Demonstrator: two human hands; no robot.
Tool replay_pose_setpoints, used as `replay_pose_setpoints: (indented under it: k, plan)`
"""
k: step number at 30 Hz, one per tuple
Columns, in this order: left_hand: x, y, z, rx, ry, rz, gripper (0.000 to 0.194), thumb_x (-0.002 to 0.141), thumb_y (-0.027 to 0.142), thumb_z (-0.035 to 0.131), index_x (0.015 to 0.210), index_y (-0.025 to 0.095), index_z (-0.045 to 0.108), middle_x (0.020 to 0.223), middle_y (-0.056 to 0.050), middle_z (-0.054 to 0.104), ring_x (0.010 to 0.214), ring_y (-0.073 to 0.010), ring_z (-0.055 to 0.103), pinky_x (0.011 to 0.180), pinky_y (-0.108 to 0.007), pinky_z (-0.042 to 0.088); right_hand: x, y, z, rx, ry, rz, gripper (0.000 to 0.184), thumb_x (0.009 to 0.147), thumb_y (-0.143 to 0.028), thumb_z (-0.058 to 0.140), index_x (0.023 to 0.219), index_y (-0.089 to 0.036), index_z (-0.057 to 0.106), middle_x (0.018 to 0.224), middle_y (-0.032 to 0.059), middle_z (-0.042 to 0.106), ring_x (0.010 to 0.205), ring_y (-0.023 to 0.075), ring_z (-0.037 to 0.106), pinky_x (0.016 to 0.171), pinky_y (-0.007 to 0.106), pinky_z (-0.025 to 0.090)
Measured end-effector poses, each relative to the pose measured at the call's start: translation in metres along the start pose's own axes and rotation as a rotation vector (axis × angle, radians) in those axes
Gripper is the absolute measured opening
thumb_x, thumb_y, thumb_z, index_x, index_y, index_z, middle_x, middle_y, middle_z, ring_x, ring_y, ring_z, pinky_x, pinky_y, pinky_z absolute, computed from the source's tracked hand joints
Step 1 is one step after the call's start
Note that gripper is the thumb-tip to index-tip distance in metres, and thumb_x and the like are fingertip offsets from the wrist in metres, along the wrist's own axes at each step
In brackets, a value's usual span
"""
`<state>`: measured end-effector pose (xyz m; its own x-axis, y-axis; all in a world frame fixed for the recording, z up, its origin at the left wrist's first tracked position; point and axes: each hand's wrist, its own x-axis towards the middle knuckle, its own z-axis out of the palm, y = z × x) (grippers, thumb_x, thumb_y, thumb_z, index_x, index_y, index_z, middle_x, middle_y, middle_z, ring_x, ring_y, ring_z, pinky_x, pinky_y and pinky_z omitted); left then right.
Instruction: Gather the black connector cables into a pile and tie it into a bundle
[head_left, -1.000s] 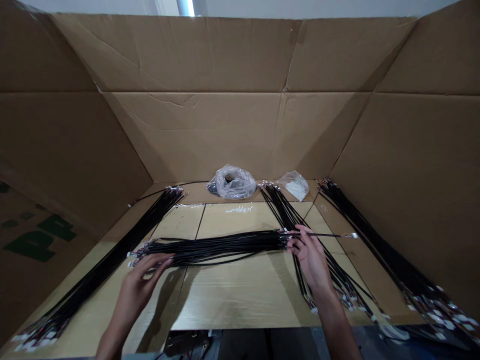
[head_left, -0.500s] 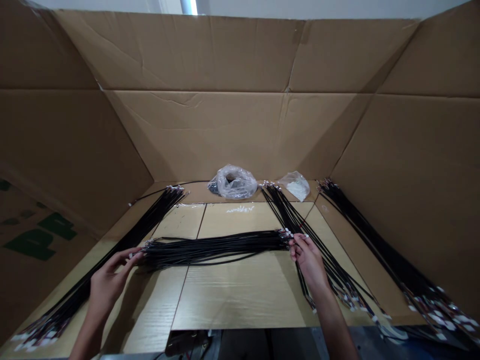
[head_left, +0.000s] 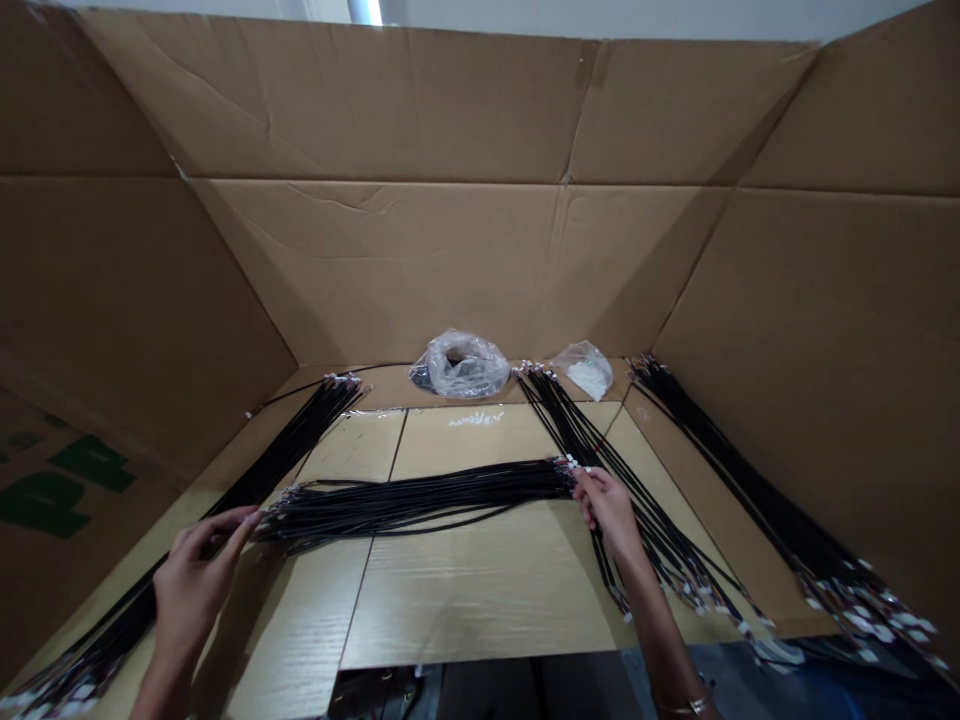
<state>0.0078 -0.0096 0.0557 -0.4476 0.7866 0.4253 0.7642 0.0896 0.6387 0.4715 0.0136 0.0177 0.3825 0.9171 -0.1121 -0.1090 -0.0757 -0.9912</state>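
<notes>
Lying crosswise on the table (head_left: 480,610), the bundle (head_left: 427,505) occupies the middle of the work surface. The left hand (head_left: 196,575) pinches the bundle's left end, thumb and forefinger together. The right hand (head_left: 611,512) is clamped, fingers curled, on the right end. A clear bag (head_left: 480,375) lies behind, near the cardboard wall (head_left: 420,260).

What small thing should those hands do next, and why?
Perhaps the right hand should tuck the bowed cable in against the middle cable bundle: along the near side it curves away from the rest, leaving a gap, while the left hand is at the bundle's left end.
</notes>
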Motion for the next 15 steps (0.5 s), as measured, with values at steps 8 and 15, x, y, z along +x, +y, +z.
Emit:
replay_pose_setpoints:
  k: [8,15]
  plan:
    - [-0.007,-0.003,0.005,0.022,-0.010,0.013,0.064,0.071,0.084,0.047,0.076,0.025,0.068,0.081,-0.002,0.071,0.083,-0.0253,0.064,0.073,-0.038,0.056,0.015,0.017,-0.002,-0.138,0.081,-0.122,0.058,0.055,-0.072,0.076,0.075,-0.019,0.062,0.045,-0.0060,0.050,0.037,0.0101,0.039,0.037,0.023,0.024]
    - [-0.011,-0.010,0.008,0.022,0.005,0.183,0.035,0.083,0.059,0.058,0.082,0.025,0.066,0.082,-0.002,0.069,0.085,-0.0281,0.063,0.071,-0.039,0.052,0.015,0.019,-0.001,-0.194,0.124,-0.204,0.062,0.058,-0.069,0.076,0.091,-0.019,0.057,0.045,-0.0084,0.050,0.044,0.0133,0.045,0.047,0.025,0.031]
